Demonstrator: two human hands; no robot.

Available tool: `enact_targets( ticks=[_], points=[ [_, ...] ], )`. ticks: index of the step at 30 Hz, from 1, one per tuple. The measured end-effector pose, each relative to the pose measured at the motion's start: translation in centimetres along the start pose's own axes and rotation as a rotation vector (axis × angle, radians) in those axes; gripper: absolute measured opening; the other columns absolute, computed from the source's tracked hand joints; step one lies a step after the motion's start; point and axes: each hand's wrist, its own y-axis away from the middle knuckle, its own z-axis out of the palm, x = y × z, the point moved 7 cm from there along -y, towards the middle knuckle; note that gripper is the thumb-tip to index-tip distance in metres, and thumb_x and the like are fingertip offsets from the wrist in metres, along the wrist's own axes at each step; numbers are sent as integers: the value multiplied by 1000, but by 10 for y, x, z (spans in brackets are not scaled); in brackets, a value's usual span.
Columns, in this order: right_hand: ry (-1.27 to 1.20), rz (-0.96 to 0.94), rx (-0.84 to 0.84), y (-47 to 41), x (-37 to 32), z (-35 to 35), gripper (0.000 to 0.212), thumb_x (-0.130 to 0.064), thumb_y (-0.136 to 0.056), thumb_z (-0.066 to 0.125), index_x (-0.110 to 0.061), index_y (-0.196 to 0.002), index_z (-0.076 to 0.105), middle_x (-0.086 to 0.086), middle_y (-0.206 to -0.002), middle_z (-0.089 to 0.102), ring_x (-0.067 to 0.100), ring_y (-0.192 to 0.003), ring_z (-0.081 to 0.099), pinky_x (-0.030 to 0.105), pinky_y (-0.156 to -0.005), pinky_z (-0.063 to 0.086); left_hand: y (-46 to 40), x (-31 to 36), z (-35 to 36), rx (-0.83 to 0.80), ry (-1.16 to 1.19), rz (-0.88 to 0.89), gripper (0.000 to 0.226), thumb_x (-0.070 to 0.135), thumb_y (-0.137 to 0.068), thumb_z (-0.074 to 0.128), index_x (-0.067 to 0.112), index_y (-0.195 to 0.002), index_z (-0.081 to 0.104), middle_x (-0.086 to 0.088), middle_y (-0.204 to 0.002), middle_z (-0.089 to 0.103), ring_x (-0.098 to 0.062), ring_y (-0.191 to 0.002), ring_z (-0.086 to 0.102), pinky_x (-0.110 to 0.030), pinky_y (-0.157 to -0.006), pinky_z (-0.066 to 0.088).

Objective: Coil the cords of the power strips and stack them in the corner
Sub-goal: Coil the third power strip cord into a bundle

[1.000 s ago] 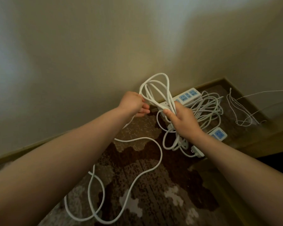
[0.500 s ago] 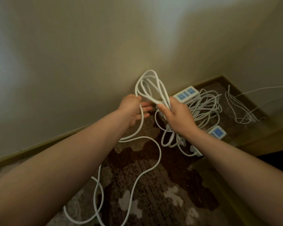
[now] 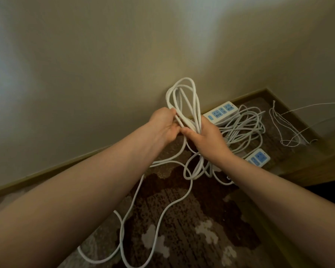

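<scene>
My right hand (image 3: 209, 141) grips a bundle of white cord loops (image 3: 184, 101) that stand up in front of the wall. My left hand (image 3: 163, 126) pinches one strand of the same cord right beside it. The loose rest of that cord (image 3: 143, 225) trails down from the hands and snakes over the carpet toward me. A white power strip with blue sockets (image 3: 221, 113) lies by the wall behind my right hand, next to a tangle of white cord (image 3: 244, 128). A second power strip (image 3: 258, 158) lies right of my right forearm, partly hidden.
Brown patterned carpet (image 3: 182, 219) covers the floor. A beige wall with a baseboard (image 3: 46, 173) runs along the left and meets another wall at the corner (image 3: 267, 89). Thin white wire (image 3: 284, 128) lies looped at the right. A wooden edge (image 3: 307, 171) borders the right side.
My left hand has brought another length of cord up to the bundle in my right hand. The slack cord on the carpet has been drawn up and closer to the hands.
</scene>
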Motion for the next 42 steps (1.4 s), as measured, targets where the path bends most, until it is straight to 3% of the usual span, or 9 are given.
enact_targets(
  ticks=[5,10,17,20,24,28,32,37,42],
  points=[
    [-198,42,-64,-2,-1,2,30,-10,-84,71,-17,-111,61,2,-80,74,15,-77,70,34,-70,56,-1,3,2,-57,-21,0,19,2,-99,38,-5,-109,53,-18,-101,60,-34,-108,60,-45,-81,52],
    [-179,34,-63,-7,-2,-10,10,-10,-92,63,-18,-95,58,1,-67,61,13,-60,59,36,-62,50,-14,17,-19,-83,-608,258,13,19,-97,51,13,-90,60,-11,-117,64,-19,-111,59,-35,-97,45],
    [-160,36,-38,-8,-5,-16,13,-22,-93,65,-28,-83,59,-8,-66,59,5,-59,57,25,-58,47,-19,-46,-32,-336,-1014,190,48,-8,-91,46,1,-138,39,-11,-136,49,-19,-126,46,-18,-93,42],
    [-155,32,-28,-9,-7,-19,17,-21,-94,65,-26,-79,57,-8,-61,56,3,-54,54,21,-55,47,-16,-83,-40,-515,-1204,53,59,-10,-89,45,7,-144,32,-11,-144,42,-22,-134,39,-27,-102,36],
    [-209,17,9,-9,-6,-25,15,-18,-97,60,-23,-84,55,-3,-53,56,14,-47,57,29,-50,50,-21,-87,-52,-537,-1288,74,46,0,-90,52,12,-134,45,-8,-108,62,-16,-95,61,-23,-79,47],
    [-273,73,164,-16,3,-41,17,-23,-97,59,-22,-82,52,-7,-46,49,10,-38,50,26,-43,47,-23,-69,-70,-555,-1261,115,17,10,-96,49,12,-109,59,0,-70,56,-12,-63,54,-20,-60,48],
    [-236,81,214,-21,8,-48,20,-26,-95,61,-28,-78,53,-15,-47,52,2,-42,49,22,-44,42,-21,-58,-98,-539,-1184,70,19,14,-99,46,14,-102,65,-4,-63,42,-15,-53,46,-31,-56,50],
    [-84,40,230,-15,13,-51,4,-29,-95,62,-27,-92,64,-13,-66,60,-6,-56,57,7,-49,38,-17,-31,-143,-481,-986,-138,23,21,-100,41,11,-104,60,6,-56,33,-5,-44,25,-16,-40,25],
    [13,-3,227,-17,8,-54,13,-28,-95,63,-23,-107,64,-16,-85,62,-17,-72,57,0,-58,39,-18,22,-177,-329,-1289,83,21,22,-97,49,15,-93,68,8,-50,41,-4,-40,35,-16,-39,27]
  ],
)
